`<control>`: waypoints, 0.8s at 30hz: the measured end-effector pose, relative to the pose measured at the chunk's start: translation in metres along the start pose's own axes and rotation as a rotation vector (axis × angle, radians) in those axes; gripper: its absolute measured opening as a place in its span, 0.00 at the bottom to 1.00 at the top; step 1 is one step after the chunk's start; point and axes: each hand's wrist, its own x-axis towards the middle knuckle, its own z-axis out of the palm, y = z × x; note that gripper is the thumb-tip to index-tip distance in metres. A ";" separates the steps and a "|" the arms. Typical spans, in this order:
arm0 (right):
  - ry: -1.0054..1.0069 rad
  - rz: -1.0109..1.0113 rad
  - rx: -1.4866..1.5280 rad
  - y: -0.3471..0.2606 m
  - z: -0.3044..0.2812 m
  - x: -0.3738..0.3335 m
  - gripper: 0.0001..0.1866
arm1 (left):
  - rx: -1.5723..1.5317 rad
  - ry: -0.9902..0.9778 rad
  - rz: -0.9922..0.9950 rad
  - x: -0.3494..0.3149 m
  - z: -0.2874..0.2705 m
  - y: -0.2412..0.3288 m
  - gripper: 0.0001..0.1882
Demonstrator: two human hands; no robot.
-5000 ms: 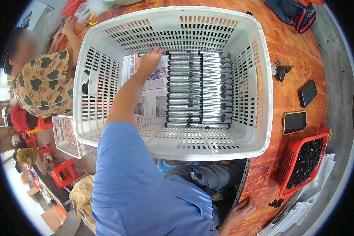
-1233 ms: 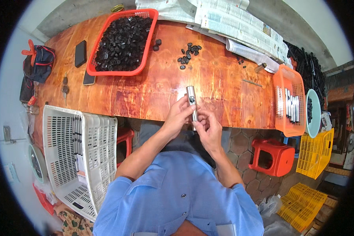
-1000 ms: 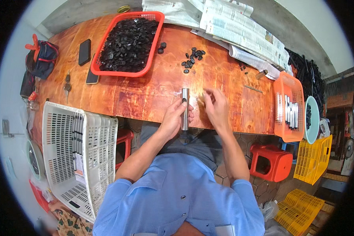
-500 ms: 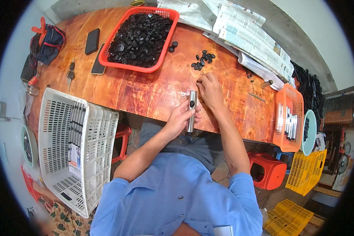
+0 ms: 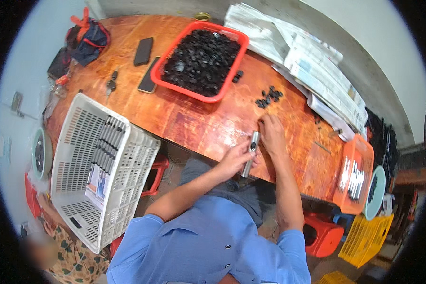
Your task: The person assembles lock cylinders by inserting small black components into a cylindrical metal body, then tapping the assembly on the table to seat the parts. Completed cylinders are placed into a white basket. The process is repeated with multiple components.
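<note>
A silver metal tube point(image 5: 247, 166) stands tilted over the table's near edge, with my left hand point(image 5: 235, 160) closed around it. Near its upper end sits a black oval piece point(image 5: 253, 146). Just beyond the tube, my right hand point(image 5: 273, 135) rests low at the tabletop, its fingers curled and pressed together. Whatever those fingertips hold, if anything, is hidden. Past them lies a loose group of small black pieces point(image 5: 269, 97).
A red basket point(image 5: 212, 98) of black parts stands on the wooden table point(image 5: 189, 124). White crate point(image 5: 139, 151) with dark-tipped tubes is at left; orange basket point(image 5: 341, 199) with silver tubes at right. Newspapers point(image 5: 312, 61) line the back. Another person point(image 5: 73, 253) is at lower left.
The whole view has swung, so the table and baskets sit farther right and lower. My left hand still grips the tube, and my right hand stays close beyond it, fingers curled.
</note>
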 end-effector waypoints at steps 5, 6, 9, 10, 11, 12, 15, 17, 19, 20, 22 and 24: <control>0.130 0.027 0.068 -0.003 0.000 -0.002 0.06 | 0.046 -0.012 -0.004 -0.003 0.003 0.008 0.12; 0.087 0.032 0.046 -0.001 -0.003 -0.004 0.06 | 0.046 -0.022 -0.003 -0.002 0.003 0.007 0.12; 0.006 0.036 -0.022 0.000 -0.010 -0.009 0.05 | 0.016 0.002 -0.012 -0.002 0.006 0.008 0.19; 0.010 0.026 -0.046 0.001 -0.010 -0.010 0.05 | 0.016 0.009 -0.020 -0.002 0.007 0.009 0.20; 0.007 0.025 -0.071 0.001 -0.011 -0.018 0.05 | 0.007 0.008 -0.021 -0.003 0.006 0.005 0.21; 0.046 0.060 -0.029 0.003 -0.012 -0.020 0.06 | -0.002 0.006 -0.023 -0.001 0.002 0.001 0.22; 0.187 0.125 0.097 0.017 -0.020 -0.020 0.07 | 0.006 0.037 0.040 -0.001 -0.004 -0.003 0.22; 0.118 0.256 0.196 0.021 -0.031 -0.030 0.08 | -0.054 0.096 0.125 -0.012 0.001 0.001 0.21; 0.048 0.374 0.272 0.013 -0.043 -0.037 0.08 | -0.140 0.159 0.189 -0.018 -0.003 0.004 0.19; 0.014 0.373 0.280 0.005 -0.047 -0.040 0.08 | -0.144 0.187 0.185 -0.023 -0.001 0.011 0.18; -0.056 0.368 0.301 -0.009 -0.049 -0.046 0.08 | -0.112 0.233 0.143 -0.027 -0.010 0.014 0.17; -0.104 0.303 0.390 -0.022 -0.042 -0.048 0.11 | -0.129 0.245 0.137 -0.027 -0.011 0.019 0.16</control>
